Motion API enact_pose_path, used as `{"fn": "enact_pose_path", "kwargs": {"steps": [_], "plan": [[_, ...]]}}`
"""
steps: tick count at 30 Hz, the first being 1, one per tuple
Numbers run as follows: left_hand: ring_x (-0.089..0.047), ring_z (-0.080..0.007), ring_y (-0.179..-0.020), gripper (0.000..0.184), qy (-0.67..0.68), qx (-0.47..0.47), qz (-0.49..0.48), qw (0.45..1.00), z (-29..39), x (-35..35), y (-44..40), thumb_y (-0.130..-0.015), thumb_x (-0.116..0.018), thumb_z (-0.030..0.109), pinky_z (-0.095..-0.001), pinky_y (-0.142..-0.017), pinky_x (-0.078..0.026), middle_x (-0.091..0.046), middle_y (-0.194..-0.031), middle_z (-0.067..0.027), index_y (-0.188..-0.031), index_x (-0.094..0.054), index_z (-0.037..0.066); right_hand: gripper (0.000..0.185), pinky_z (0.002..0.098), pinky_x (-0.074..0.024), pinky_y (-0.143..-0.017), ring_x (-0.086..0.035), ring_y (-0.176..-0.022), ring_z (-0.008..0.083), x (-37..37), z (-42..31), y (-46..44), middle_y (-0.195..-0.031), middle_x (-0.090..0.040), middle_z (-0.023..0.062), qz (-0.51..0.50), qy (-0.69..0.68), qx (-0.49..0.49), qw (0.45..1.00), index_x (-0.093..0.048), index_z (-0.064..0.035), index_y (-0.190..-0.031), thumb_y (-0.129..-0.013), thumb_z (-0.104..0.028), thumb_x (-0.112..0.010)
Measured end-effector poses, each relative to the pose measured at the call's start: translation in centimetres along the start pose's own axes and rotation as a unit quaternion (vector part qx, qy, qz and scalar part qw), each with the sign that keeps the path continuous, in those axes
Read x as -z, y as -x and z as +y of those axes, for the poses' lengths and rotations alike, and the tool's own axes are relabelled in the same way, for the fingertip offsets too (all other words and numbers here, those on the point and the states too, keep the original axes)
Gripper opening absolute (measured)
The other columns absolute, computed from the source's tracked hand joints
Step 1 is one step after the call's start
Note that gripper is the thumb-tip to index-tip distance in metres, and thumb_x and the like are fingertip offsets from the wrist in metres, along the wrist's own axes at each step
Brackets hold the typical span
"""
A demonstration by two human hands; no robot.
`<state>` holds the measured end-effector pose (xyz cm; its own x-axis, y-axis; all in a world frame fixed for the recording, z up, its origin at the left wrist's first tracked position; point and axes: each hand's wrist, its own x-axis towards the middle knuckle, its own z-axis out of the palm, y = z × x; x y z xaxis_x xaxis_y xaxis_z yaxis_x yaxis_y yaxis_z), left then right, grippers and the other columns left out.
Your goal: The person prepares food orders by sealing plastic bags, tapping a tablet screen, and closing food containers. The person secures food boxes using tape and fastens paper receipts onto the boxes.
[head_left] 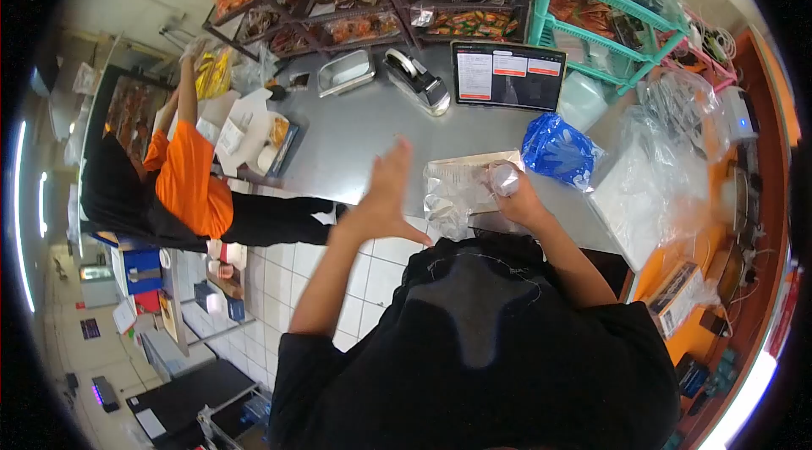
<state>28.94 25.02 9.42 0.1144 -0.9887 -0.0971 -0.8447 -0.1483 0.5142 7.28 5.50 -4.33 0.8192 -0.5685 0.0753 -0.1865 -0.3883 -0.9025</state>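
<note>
My left hand [385, 200] is raised over the near edge of the steel table [338, 141], blurred, its fingers apart and nothing in it. My right hand [523, 203] is wrapped round a clear plastic object [505, 179], perhaps a cup or a roll. Beneath and beside that hand lies a cardboard piece or box [474, 160] with clear plastic [448, 196] over it. A blue plastic bag [558, 150] sits just right of my right hand.
Behind are a tablet [507, 76], a tape dispenser [417, 82], a metal tray [347, 72] and a teal rack [609, 48]. White bags [647, 188] lie at the right. A co-worker in orange [193, 179] stands left, arms reaching over the table.
</note>
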Motion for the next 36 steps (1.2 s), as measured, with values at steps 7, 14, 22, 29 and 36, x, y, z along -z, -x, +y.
{"fn": "enact_pose_path", "kwargs": {"steps": [7,14,22,29,36], "plan": [[-0.04,-0.0383,-0.135,0.06,-0.01,-0.045,0.177,0.983,-0.1,-12.5,-6.9,-0.074,-0.072,0.016,-0.0533,-0.116,-0.023,-0.053,-0.136,-0.0203,-0.129,-0.053,0.001,0.048,0.0463,-0.0417,-0.103,-0.052,-0.119,0.043,-1.6,0.2,0.2,-0.119,-0.059,0.0267,0.029,0.002,0.025,0.999,-0.059,0.0019,-0.122,-0.074,-0.002,-0.063],[-0.043,-0.0367,-0.133,0.055,0.228,-0.025,0.077,0.97,-1.6,-9.4,-8.1,-0.078,-0.072,0.029,-0.0546,-0.116,-0.02,-0.057,-0.129,-0.0195,-0.125,-0.059,0.004,0.045,0.0471,-0.0482,-0.092,-0.061,-0.103,0.0425,-1.9,-1.0,-0.8,-0.112,-0.064,0.0252,0.061,-0.027,-0.011,0.998,-0.059,-0.0041,-0.124,-0.08,-0.005,-0.058],[-0.044,-0.031,-0.128,0.064,0.04,-0.09,0.107,0.989,-0.9,-12.0,-8.0,-0.081,-0.07,0.051,-0.0609,-0.109,-0.025,-0.057,-0.126,-0.0134,-0.13,-0.057,0.013,0.049,0.0465,-0.05,-0.09,-0.063,-0.104,0.0391,-1.5,-10.0,-3.1,-0.115,-0.063,0.0234,-0.038,0.234,0.106,0.966,-0.054,-0.0024,-0.126,-0.077,-0.004,-0.06],[-0.05,-0.0247,-0.113,0.055,-0.094,-0.084,0.307,0.943,0.3,-14.4,-9.3,-0.089,-0.064,0.041,-0.0583,-0.105,-0.026,-0.06,-0.118,-0.0081,-0.134,-0.055,0.012,0.044,0.0487,-0.0462,-0.097,-0.054,-0.118,0.0351,-8.2,-14.6,-0.9,-0.117,-0.058,0.0232,0.184,0.55,0.024,0.814,-0.058,-0.0004,-0.117,-0.076,-0.014,-0.065],[-0.046,-0.0297,-0.13,0.047,0.108,-0.176,0.142,0.968,-1.1,-12.5,-8.1,-0.088,-0.064,0.027,-0.0553,-0.111,-0.024,-0.054,-0.139,-0.0041,-0.134,-0.054,0.019,0.069,0.0468,-0.0398,-0.107,-0.046,-0.127,0.0439,-0.5,-11.2,8.0,-0.138,-0.046,0.0263,0.1,0.198,-0.005,0.975,-0.039,-0.0072,-0.144,-0.085,-0.02,-0.072]]}}
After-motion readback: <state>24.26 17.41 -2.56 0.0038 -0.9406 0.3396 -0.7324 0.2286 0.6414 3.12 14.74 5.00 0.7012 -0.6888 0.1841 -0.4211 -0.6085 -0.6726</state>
